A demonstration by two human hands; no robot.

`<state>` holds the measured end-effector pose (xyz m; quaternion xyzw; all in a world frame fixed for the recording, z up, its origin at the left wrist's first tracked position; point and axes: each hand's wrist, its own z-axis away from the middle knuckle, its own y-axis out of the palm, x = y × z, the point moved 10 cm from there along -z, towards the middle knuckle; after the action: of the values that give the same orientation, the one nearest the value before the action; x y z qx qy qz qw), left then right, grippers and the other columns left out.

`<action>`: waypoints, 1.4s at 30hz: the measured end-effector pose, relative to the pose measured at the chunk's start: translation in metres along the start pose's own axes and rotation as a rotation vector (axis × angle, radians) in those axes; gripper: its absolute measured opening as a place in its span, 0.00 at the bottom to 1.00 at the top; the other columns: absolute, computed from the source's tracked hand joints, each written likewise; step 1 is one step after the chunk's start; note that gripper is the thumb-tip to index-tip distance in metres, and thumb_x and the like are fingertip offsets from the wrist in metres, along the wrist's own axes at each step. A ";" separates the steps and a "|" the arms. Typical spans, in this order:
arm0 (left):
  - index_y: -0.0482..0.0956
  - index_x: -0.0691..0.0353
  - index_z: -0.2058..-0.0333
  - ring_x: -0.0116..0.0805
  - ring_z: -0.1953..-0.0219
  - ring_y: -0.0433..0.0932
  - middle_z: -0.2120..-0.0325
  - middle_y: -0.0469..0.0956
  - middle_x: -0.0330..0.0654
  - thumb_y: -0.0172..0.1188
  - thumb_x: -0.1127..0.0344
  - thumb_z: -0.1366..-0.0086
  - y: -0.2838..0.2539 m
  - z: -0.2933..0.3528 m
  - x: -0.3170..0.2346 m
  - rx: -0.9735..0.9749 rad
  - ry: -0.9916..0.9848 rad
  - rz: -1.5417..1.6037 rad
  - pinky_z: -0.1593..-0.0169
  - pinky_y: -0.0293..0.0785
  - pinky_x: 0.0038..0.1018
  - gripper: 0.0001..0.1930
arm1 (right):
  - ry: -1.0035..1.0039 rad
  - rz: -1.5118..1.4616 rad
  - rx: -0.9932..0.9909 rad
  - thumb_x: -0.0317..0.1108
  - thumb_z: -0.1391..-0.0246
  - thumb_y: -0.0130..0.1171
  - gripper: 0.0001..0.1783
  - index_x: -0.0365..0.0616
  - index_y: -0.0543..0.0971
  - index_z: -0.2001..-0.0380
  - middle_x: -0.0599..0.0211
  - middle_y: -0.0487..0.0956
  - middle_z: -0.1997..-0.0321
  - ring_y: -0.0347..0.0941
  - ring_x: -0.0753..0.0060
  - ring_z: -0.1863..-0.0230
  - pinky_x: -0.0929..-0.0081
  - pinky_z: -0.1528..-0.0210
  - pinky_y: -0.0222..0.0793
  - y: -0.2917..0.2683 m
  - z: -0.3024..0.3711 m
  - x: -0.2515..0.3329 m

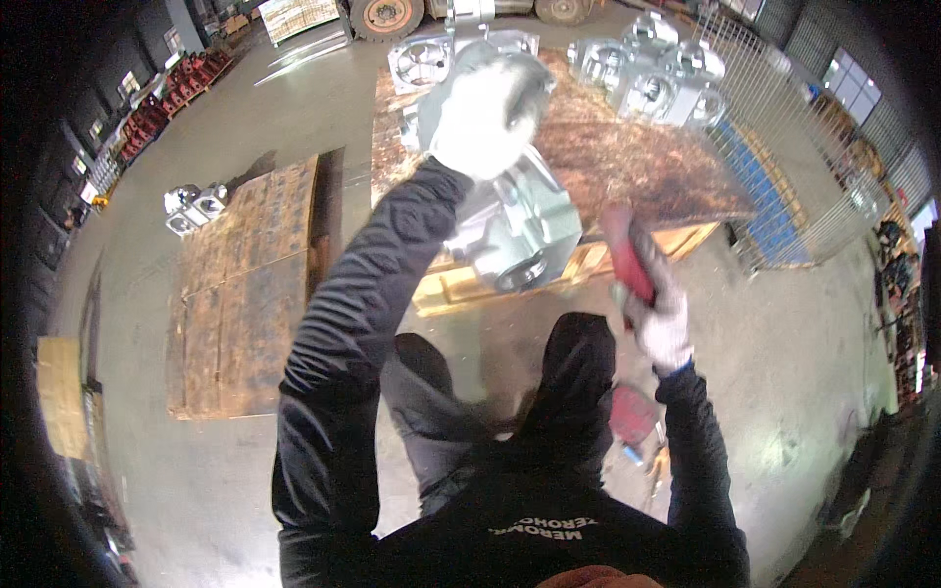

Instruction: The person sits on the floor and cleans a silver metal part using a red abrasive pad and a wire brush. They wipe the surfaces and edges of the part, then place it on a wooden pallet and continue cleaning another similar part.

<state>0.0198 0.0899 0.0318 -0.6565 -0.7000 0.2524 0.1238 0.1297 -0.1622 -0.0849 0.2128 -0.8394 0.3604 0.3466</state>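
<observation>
A silver metal casting, blocky with a round bore facing me, sits at the near edge of a wooden-topped stand. My left hand, in a white glove, is closed on its upper far side; glare and blur hide the fingers' exact placement. To the right of the casting, my gloved right hand is wrapped around a red hand tool. The tool is held apart from the casting and points away from me. Motion blurs it, so its exact kind does not show.
More castings stand at the far right of the wooden top, with others behind my left hand. Left is a low wooden platform with a casting at its corner. A wire mesh panel borders the right; a red object lies on the floor.
</observation>
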 end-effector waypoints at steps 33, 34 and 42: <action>0.76 0.66 0.42 0.53 0.53 0.81 0.52 0.81 0.56 0.43 0.45 0.22 0.039 -0.041 0.117 0.119 -0.458 0.416 0.44 0.74 0.39 0.29 | -0.349 0.735 0.298 0.37 0.52 0.57 0.29 0.54 0.82 0.43 0.53 0.85 0.50 0.83 0.48 0.52 0.55 0.49 0.79 0.129 -0.213 0.021; 0.79 0.67 0.45 0.55 0.56 0.82 0.56 0.83 0.57 0.43 0.47 0.22 0.038 -0.047 0.106 0.082 -0.477 0.442 0.47 0.77 0.40 0.28 | -0.315 0.597 0.213 0.37 0.52 0.58 0.29 0.53 0.81 0.42 0.52 0.84 0.49 0.82 0.47 0.50 0.56 0.46 0.78 0.128 -0.207 0.016; 0.74 0.66 0.38 0.56 0.40 0.75 0.43 0.77 0.60 0.41 0.48 0.20 0.055 -0.047 0.118 0.117 -0.504 0.365 0.35 0.66 0.40 0.29 | 0.710 -2.031 0.097 0.29 0.41 0.63 0.18 0.35 0.71 0.50 0.59 0.75 0.65 0.73 0.71 0.72 0.82 0.73 0.74 0.170 -0.213 -0.044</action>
<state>0.0781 0.2156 0.0244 -0.6799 -0.5635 0.4650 -0.0636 0.1475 0.1137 -0.0888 0.7070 -0.1067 -0.0219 0.6988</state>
